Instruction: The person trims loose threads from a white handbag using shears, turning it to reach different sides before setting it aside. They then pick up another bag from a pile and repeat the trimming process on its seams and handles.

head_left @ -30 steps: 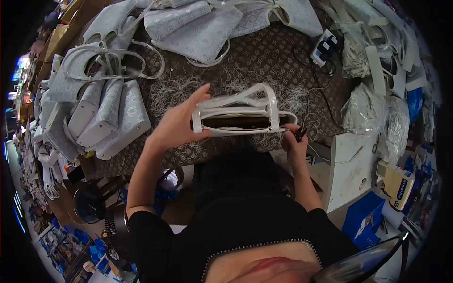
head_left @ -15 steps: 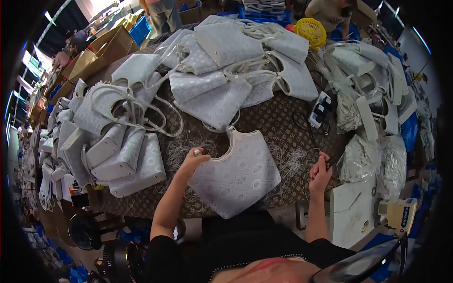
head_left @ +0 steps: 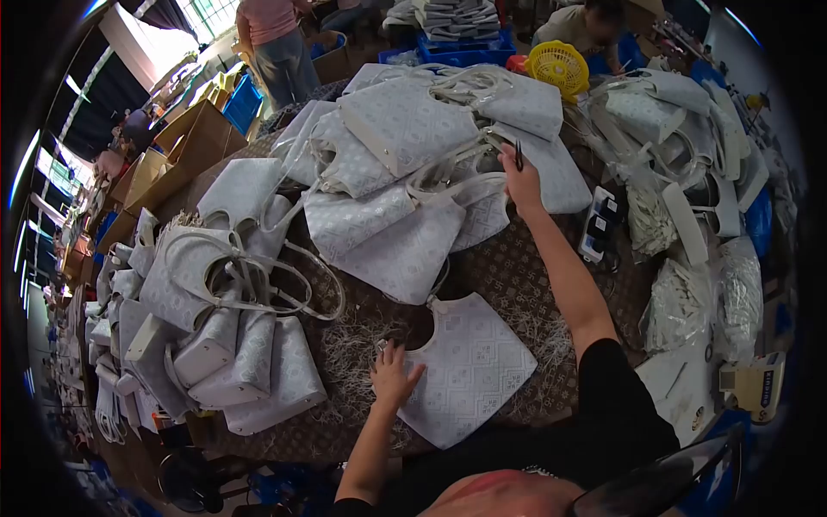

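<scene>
A white patterned handbag (head_left: 469, 366) lies flat on the table in front of me, its curved top opening toward the upper left. My left hand (head_left: 394, 376) rests on the bag's left edge with fingers spread, a ring on one finger. At the far pile, my right hand (head_left: 522, 183) is closed around small black thread snips (head_left: 518, 155) that point upward. Its fingertips are right at the pale strap (head_left: 482, 185) of a bag in the pile of white handbags (head_left: 405, 125).
More white handbags (head_left: 215, 345) are stacked at left. White thread scraps (head_left: 366, 353) litter the brown patterned tablecloth (head_left: 517, 267). At right are a small box with black items (head_left: 600, 226) and plastic-wrapped parts (head_left: 676, 302). A yellow basket (head_left: 557, 69) and other people are beyond.
My right hand has gone from the table's right side to the far pile. The front handbag now lies flatter, and my left hand has loosened from its edge to rest on it.
</scene>
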Demonstrator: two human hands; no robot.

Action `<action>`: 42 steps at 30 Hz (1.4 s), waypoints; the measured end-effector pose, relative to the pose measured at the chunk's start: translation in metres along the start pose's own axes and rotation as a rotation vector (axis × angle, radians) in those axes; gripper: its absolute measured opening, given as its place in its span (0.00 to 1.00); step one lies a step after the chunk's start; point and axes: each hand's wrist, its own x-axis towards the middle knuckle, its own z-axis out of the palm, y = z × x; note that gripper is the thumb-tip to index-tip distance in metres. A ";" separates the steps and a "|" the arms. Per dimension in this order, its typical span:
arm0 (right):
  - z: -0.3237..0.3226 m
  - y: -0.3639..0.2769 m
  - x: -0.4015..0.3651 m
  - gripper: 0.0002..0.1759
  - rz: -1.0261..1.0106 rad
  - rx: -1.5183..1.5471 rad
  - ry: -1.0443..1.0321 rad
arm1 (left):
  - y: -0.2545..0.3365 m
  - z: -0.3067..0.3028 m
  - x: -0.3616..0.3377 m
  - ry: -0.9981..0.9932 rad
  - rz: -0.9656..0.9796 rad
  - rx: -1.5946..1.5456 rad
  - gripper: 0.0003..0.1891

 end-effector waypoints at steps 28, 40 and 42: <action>0.111 0.015 0.111 0.20 -0.056 0.246 0.105 | -0.009 0.027 0.004 0.106 0.077 0.011 0.35; -0.053 -0.174 -0.179 0.05 -0.574 -0.352 -0.446 | 0.003 -0.152 0.040 0.653 0.136 -0.926 0.23; -0.071 -0.168 -0.216 0.05 -0.774 -0.170 -0.674 | 0.008 -0.178 0.040 0.583 0.060 -1.114 0.26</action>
